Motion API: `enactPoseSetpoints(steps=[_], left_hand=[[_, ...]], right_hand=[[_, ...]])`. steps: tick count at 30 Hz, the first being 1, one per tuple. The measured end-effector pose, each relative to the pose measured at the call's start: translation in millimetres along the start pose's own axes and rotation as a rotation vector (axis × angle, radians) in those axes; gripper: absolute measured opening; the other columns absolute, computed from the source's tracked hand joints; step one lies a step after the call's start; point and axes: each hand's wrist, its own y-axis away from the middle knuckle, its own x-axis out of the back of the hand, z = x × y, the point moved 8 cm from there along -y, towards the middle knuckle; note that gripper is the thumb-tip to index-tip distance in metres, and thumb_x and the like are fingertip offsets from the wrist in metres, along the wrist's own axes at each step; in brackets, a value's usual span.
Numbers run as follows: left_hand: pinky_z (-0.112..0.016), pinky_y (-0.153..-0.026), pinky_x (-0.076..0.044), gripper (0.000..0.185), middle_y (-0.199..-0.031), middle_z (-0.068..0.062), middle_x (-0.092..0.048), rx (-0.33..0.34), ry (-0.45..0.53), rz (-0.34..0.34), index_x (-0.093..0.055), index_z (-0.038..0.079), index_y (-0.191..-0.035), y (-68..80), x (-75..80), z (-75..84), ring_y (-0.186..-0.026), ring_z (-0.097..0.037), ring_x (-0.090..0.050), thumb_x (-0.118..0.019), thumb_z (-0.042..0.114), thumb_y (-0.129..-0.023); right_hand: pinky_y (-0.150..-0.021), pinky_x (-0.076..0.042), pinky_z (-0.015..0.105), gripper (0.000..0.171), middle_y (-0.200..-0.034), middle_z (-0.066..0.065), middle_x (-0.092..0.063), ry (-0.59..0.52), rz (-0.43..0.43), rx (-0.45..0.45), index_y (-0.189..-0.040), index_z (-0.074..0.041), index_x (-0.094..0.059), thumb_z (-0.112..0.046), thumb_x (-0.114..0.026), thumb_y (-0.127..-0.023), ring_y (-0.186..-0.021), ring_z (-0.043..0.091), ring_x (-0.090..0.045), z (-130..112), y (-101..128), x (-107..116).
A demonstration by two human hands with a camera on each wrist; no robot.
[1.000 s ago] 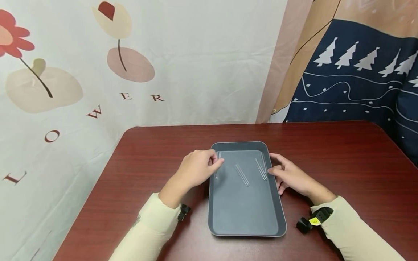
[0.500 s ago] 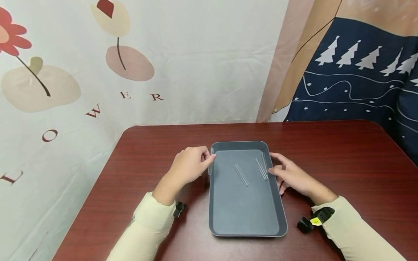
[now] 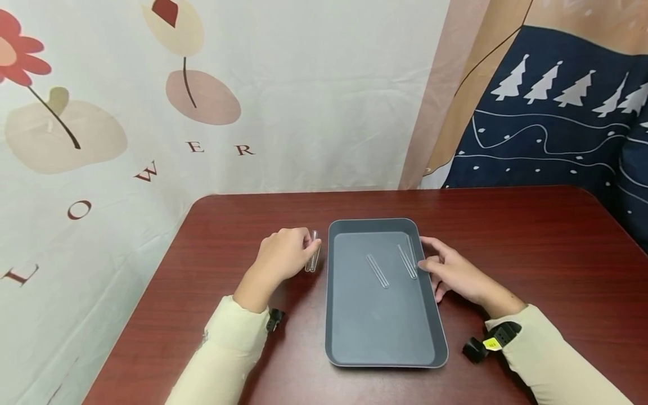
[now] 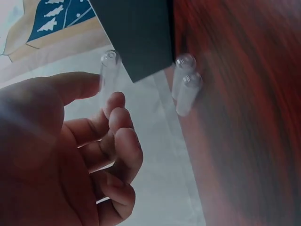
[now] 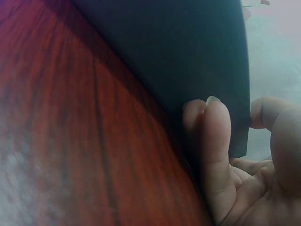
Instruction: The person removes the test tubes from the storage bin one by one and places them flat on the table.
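Note:
My left hand (image 3: 283, 253) is left of the grey tray (image 3: 379, 320), low over the table. Its thumb and fingertips pinch a clear test tube (image 4: 110, 70), rounded end showing in the left wrist view. Two more clear test tubes (image 4: 190, 94) lie side by side on the table near the tray's outer wall in that view. Inside the tray, one tube (image 3: 377, 271) lies slanted near the middle and others (image 3: 406, 262) rest by the right wall. My right hand (image 3: 453, 275) holds the tray's right side, thumb at the rim and fingers (image 5: 216, 141) against the outer wall.
The tray sits on a dark red wooden table (image 3: 228, 225). A pale printed cloth (image 3: 314, 112) hangs behind the table's far edge, with a navy tree-patterned cloth (image 3: 547, 129) at the right. Black wrist cameras (image 3: 476, 350) are strapped over the sleeves.
My left hand has carried the pinched test tube from inside the tray's left side, over the rim, to the table area on the left. The right hand has stayed at the tray's right side.

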Motion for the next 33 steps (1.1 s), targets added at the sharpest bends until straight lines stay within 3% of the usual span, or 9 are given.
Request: enactPoseSetpoints(steps=[15,33], left_hand=[[-0.037,-0.060,-0.036,0.043,-0.058,0.003,-0.039,0.050,-0.049,-0.050,-0.046,0.018,-0.065,-6.8,-10.2,-19.7,-0.063,-0.018,-0.049,-0.055,0.044,-0.099],[-0.039,-0.063,-0.040,0.047,-0.059,0.001,-0.042,0.063,-0.111,-0.089,-0.046,0.015,-0.064,-9.5,-18.5,-22.9,-0.065,-0.022,-0.055,-0.054,0.045,-0.099]], right_hand=[[-0.047,-0.055,0.042,0.067,-0.085,0.012,-0.065,-0.003,-0.001,-0.007,-0.157,-0.011,-0.017,-0.014,-0.054,-0.101,-0.050,0.019,-0.061,0.8,-0.1,0.5],[-0.048,-0.055,0.042,0.066,-0.086,0.012,-0.066,-0.006,0.003,-0.011,-0.157,-0.010,-0.018,-0.014,-0.053,-0.101,-0.049,0.018,-0.061,1.7,-0.6,1.1]])
